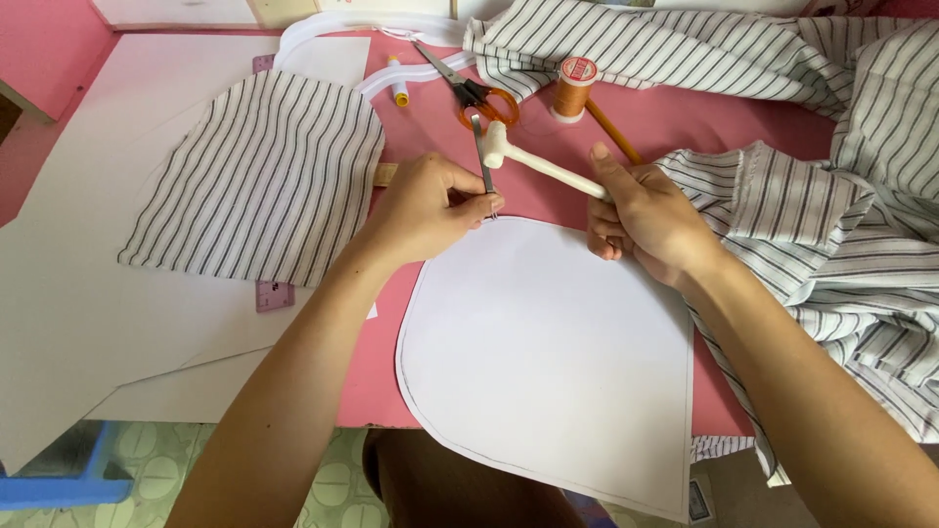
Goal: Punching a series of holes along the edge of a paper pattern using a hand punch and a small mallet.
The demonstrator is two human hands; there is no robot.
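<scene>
The white paper pattern piece (548,352), rounded at its top and lower left, lies on the pink table (675,122) and serves as the landmark here. At its upper edge the left hand (425,210) pinches a slim grey metal tool (483,156) between thumb and fingers, its lower tip seemingly touching the paper's rim, though the contact point is too small to be sure. Just beyond the pattern's upper right edge, the right hand (646,217) is clenched around the handle of a small white mallet (533,158), whose head sits beside the upper end of the metal tool. Farther from the pattern, above the mallet head, lie orange-handled scissors (471,86) and an orange thread spool (573,88). Left of the pattern rests a cut piece of striped fabric (259,181) on larger white paper sheets (73,284); to its right, loose striped cloth (831,235) is heaped.
</scene>
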